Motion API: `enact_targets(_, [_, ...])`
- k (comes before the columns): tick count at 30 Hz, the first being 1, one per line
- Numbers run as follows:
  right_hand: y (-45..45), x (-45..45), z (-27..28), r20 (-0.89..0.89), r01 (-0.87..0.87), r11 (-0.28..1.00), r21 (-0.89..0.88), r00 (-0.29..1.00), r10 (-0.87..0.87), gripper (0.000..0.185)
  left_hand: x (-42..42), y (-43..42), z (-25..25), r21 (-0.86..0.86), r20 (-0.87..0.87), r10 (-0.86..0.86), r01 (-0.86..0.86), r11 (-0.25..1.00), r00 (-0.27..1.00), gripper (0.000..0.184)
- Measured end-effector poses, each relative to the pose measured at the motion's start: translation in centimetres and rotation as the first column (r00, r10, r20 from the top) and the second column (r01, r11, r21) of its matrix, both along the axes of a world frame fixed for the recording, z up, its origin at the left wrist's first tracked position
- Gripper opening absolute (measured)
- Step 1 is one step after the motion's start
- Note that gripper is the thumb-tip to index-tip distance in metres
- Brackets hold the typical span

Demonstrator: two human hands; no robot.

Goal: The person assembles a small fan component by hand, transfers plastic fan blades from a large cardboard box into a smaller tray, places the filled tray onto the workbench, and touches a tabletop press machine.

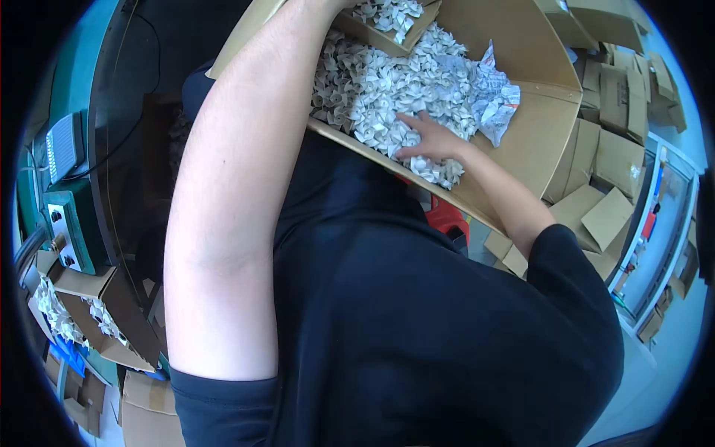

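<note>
A large cardboard box holds a heap of small white curled pieces, whose exact kind I cannot make out. My right hand lies on this heap near the box's front side, fingers spread. At the top, a smaller cardboard tray with more of the same pieces rests over the heap. My left hand is beside that tray at the frame's upper edge; its fingers are cut off, so its grip is hidden. Crumpled printed paper lies in the box, right of the heap.
Flattened and folded cardboard boxes are piled at the right, beside a white-framed shelf. On the left stand a green control box with cables and a carton of similar white pieces. Something red shows below the large box.
</note>
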State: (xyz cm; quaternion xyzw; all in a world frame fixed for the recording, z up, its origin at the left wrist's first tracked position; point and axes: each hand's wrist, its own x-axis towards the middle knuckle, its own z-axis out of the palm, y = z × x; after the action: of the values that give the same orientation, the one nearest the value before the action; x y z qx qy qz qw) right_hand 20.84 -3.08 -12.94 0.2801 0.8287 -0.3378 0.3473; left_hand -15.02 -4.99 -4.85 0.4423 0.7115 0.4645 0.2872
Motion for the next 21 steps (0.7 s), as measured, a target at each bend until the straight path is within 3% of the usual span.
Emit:
enact_targets(6, [0.4,-0.4,-0.1,-0.002,-0.045,0.995,-0.090,0.999,0.046,0.101,-0.2,0.2,0.5,-0.048,0.001,0.011,-0.011,0.999,1.000,0.025])
enact_targets(11, [0.4,0.0,-1.2,-0.085,-0.093,0.996,0.006,0.992,0.093,0.098,-0.1,-0.1,0.4,-0.068,0.046,0.005,-0.002,0.998,0.999,0.025])
enact_targets(15, [-0.4,-0.1,0.2,-0.122,-0.036,0.999,0.010,0.992,0.037,0.096,-0.3,-0.3,0.9,-0.010,-0.014,0.028,-0.028,1.000,1.000,0.027])
enact_targets(19, [-1.1,0.0,1.3,-0.004,-0.092,0.994,0.065,0.996,0.092,0.093,0.2,-0.4,1.0,-0.032,0.175,-0.002,0.008,0.999,0.985,0.029])
enact_targets(21, [-0.7,0.3,-0.1,-0.137,-0.066,0.997,0.049,0.988,0.073,0.091,0.1,-0.2,1.2,-0.049,0.218,-0.017,0.028,0.998,0.976,0.030])
